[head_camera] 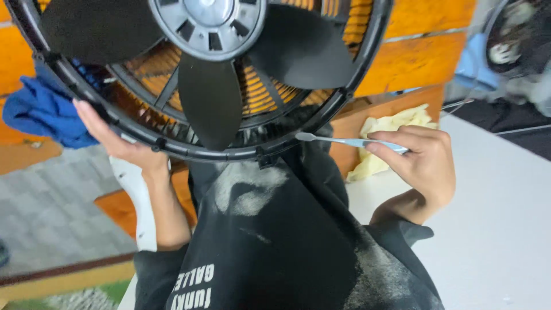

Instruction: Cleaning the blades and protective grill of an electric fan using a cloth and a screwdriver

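One dusty black shirt [275, 241] fills the foreground. Right hand [422, 163] pinches one pale-blue toothbrush [350, 141] against the round black plastic fan [212, 74], three blades showing; left hand [117, 138], fingers open, cups its rim. Beyond: one yellow cloth [390, 129], one blue cloth [43, 109].

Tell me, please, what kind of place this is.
Probably a home or small workshop corner used for cleaning: a dusty black fan, a toothbrush in the right hand, cloths nearby, a white table.
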